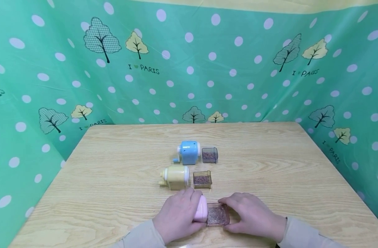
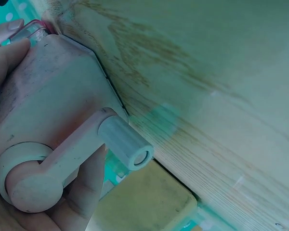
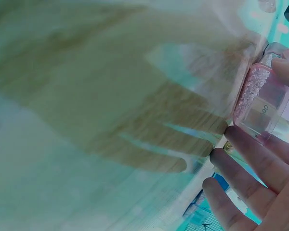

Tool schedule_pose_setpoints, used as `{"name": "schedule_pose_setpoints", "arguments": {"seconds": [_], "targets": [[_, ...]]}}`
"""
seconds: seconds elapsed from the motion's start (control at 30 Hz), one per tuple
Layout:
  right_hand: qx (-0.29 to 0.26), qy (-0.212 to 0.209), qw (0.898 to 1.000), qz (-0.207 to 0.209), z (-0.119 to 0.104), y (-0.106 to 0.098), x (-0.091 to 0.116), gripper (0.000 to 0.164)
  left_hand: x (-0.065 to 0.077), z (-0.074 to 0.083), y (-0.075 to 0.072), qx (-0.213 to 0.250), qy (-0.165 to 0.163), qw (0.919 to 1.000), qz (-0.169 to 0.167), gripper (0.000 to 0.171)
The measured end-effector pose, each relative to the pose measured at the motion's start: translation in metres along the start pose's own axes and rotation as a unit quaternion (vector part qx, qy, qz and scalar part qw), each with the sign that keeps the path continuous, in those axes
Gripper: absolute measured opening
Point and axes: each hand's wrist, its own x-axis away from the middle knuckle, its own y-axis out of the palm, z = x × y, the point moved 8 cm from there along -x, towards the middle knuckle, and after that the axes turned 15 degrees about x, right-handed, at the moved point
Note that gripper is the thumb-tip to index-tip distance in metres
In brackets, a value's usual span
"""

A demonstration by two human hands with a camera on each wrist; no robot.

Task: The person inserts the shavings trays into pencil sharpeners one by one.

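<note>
A pink crank pencil sharpener (image 1: 201, 209) lies near the front of the table, its handle (image 2: 79, 142) showing in the left wrist view. My left hand (image 1: 179, 213) grips its body from the left and covers most of it. Beside its right end sits a clear pinkish shavings drawer (image 1: 217, 214) with pale shavings inside; whether it is partly in the sharpener I cannot tell. My right hand (image 1: 254, 215) pinches this drawer between thumb and fingers at its right end. In the right wrist view the drawer (image 3: 260, 98) shows between thumb and fingertips, the other fingers spread.
Behind the hands stands a yellow crank sharpener (image 1: 177, 177) with its brownish drawer (image 1: 202, 186) to the right, dark bits inside. Farther back are a blue sharpener (image 1: 189, 152) and its grey drawer (image 1: 210, 160). A green dotted curtain (image 1: 189, 96) surrounds the wooden table (image 1: 114, 193).
</note>
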Motion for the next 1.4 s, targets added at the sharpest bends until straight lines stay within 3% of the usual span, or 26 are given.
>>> {"name": "schedule_pose_setpoints", "arguments": {"seconds": [0.33, 1.4], "targets": [[0.005, -0.009, 1.0, 0.015, -0.002, 0.0, -0.001, 0.059, 0.001, 0.0, 0.001, -0.001, 0.002, 1.0, 0.004, 0.068], [-0.01, -0.019, 1.0, -0.014, -0.008, 0.002, -0.015, 0.061, -0.001, -0.001, 0.001, 0.008, -0.01, 0.9999, -0.004, 0.066]]}}
